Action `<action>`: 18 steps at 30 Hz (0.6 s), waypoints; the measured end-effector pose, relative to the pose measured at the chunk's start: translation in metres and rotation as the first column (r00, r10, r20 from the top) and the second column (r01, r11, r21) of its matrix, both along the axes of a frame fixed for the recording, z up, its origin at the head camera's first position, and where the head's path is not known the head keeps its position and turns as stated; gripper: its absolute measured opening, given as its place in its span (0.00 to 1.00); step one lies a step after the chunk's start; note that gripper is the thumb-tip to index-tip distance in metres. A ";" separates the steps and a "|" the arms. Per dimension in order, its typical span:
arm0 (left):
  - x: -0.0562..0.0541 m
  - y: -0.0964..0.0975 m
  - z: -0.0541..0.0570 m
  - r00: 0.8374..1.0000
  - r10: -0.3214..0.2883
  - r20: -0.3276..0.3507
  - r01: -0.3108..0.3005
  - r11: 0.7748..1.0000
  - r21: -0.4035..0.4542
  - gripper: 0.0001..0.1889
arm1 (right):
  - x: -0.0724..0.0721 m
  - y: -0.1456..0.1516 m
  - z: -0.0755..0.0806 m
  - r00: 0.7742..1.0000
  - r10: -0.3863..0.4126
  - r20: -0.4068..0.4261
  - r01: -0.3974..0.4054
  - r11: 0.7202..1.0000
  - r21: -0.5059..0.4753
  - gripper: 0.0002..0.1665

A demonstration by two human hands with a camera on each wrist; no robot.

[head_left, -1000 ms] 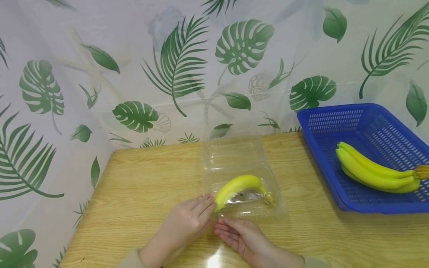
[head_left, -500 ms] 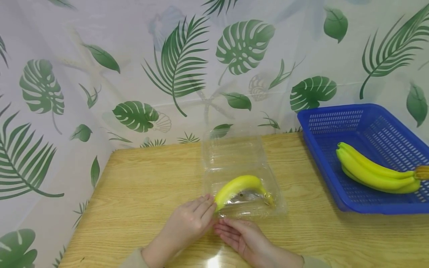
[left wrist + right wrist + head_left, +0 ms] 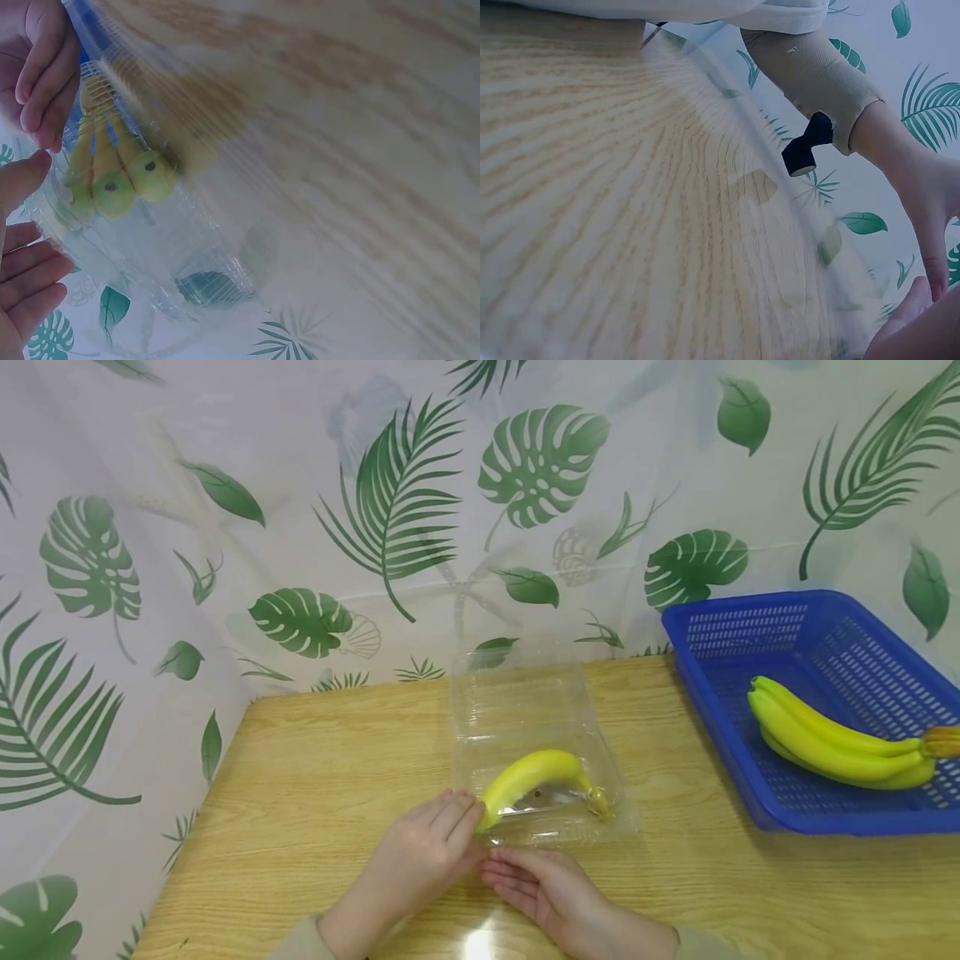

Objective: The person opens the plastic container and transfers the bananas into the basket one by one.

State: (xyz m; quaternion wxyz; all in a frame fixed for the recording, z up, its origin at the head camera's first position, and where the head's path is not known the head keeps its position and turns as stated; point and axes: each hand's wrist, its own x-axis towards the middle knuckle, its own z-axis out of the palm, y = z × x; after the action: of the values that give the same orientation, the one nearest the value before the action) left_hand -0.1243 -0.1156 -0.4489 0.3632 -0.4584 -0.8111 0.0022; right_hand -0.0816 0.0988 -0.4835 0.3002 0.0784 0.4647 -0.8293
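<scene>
A yellow banana (image 3: 534,770) lies in an opened clear plastic clamshell box (image 3: 558,838), stem end to the right. In the left wrist view, three green-yellow banana ends (image 3: 112,196) show through clear plastic. My left hand (image 3: 427,843) rests at the box's near left corner with fingers extended, right by the banana's left tip. Just in front of the box's near edge, my right hand (image 3: 551,889) is turned palm inward, fingers relaxed. The two hands' fingertips are close together. In the left wrist view, the left fingers (image 3: 34,277) are spread beside the plastic.
To the right stands a blue perforated basket (image 3: 712,735) with a bunch of bananas (image 3: 836,739) in it. The wood-grain table (image 3: 315,760) meets a leaf-patterned cloth (image 3: 300,527) at the back. The box's lid (image 3: 517,697) lies folded back towards that cloth.
The hands, banana and box keep their places. Only the head view has shifted very slightly.
</scene>
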 end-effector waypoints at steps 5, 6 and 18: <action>-0.001 -0.002 0.000 1.000 0.004 0.029 -0.003 1.000 -0.025 0.32 | -0.001 0.000 -0.001 1.000 0.000 -0.005 0.000 1.000 0.001 0.13; -0.001 -0.002 0.000 0.999 0.005 0.041 -0.004 1.000 -0.027 0.31 | -0.001 0.000 -0.001 1.000 0.000 -0.006 0.000 1.000 0.001 0.13; 0.000 0.000 0.000 0.996 0.069 0.051 -0.066 0.995 -0.070 0.36 | 0.000 -0.002 -0.004 1.000 -0.002 -0.015 0.002 1.000 0.029 0.14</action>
State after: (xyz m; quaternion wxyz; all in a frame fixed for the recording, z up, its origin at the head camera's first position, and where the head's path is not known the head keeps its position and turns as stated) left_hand -0.1239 -0.1160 -0.4491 0.3252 -0.4428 -0.8351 0.0298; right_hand -0.0821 0.0965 -0.4879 0.2948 0.0770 0.4789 -0.8233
